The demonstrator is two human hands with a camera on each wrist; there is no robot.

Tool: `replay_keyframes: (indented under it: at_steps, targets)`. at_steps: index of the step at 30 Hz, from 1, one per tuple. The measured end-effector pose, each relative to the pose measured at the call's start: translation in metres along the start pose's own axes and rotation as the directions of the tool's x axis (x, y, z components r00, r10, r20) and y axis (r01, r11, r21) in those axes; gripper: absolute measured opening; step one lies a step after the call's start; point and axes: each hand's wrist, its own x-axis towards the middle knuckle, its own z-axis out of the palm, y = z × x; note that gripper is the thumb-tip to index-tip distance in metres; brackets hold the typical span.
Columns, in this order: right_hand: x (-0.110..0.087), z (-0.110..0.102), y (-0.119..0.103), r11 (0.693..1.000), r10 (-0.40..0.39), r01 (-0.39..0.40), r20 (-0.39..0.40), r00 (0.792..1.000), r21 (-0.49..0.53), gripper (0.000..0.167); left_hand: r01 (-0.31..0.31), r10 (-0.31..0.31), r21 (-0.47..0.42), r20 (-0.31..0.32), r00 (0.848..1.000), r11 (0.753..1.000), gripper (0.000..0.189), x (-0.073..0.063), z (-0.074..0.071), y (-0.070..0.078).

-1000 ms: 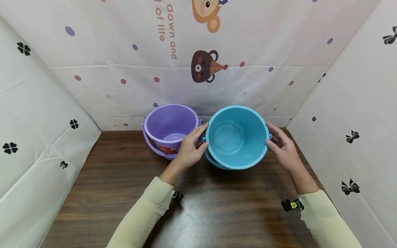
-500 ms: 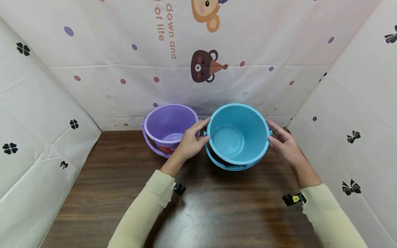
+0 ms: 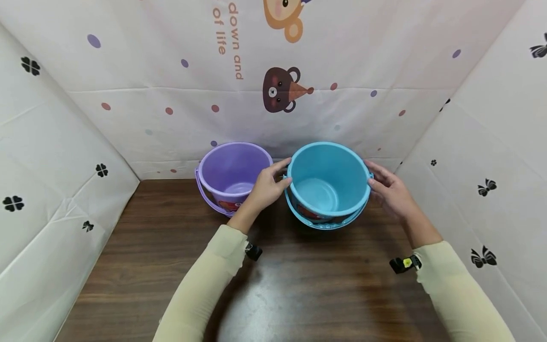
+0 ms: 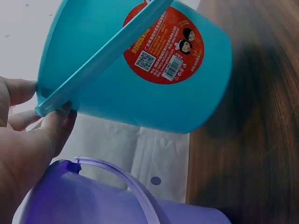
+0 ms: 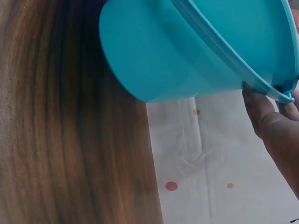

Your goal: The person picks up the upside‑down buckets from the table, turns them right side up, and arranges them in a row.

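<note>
A blue plastic bucket [image 3: 337,166] faces up in the head view, and both hands hold it by opposite sides of its rim. My left hand [image 3: 265,187] grips the left side beside the handle joint, thumb at the rim and fingers outside. On the right side, my right hand [image 3: 393,192] grips the rim at the other joint. The bucket's handle [image 4: 103,58] hangs down its front, across a round red label [image 4: 173,51] in the left wrist view. Close to its left stands a purple bucket [image 3: 232,164], partly hidden behind my left hand.
The dark wooden table [image 3: 171,266] runs up to a white printed back sheet [image 3: 149,133]. White sheets with black bows and clovers close off the left side [image 3: 51,213] and the right side [image 3: 487,213]. The purple bucket's handle [image 3: 209,199] sticks out at its front left.
The blue bucket has tipped back from facing the camera to more upright, and its label and hanging handle show more. Both hands have shifted slightly toward the back wall with it.
</note>
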Motion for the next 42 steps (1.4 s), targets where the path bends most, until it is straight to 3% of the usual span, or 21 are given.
replay_keyframes:
  at_steps: [3,12,25,33,40,42]
  targets:
    - [0.004,-0.001,-0.003,1.0,0.029,-0.029,0.008,1.0,0.008,0.057,0.047,-0.046,0.014,-0.022,0.999,0.999,0.055,0.004,0.002,0.002]
    - [0.019,-0.004,-0.009,0.989,0.109,-0.11,-0.021,0.994,-0.097,0.061,0.187,-0.182,0.083,-0.066,0.981,0.979,0.054,0.018,0.009,0.008]
    - [0.033,-0.006,-0.004,0.956,0.183,-0.194,-0.071,0.981,-0.22,0.06,0.306,-0.288,0.187,-0.114,0.951,0.934,0.053,0.033,0.024,0.012]
    - [0.036,-0.004,0.0,0.919,0.22,-0.228,-0.061,0.973,-0.321,0.06,0.327,-0.306,0.21,-0.123,0.944,0.921,0.055,0.033,0.028,0.006]
    - [0.035,-0.004,0.007,0.915,0.262,-0.279,-0.097,0.96,-0.292,0.059,0.283,-0.259,0.227,-0.131,0.957,0.932,0.055,0.032,0.03,0.0]
    - [0.033,-0.004,0.008,0.904,0.249,-0.27,-0.105,0.963,-0.332,0.062,0.26,-0.233,0.241,-0.137,0.963,0.935,0.057,0.03,0.03,-0.001]
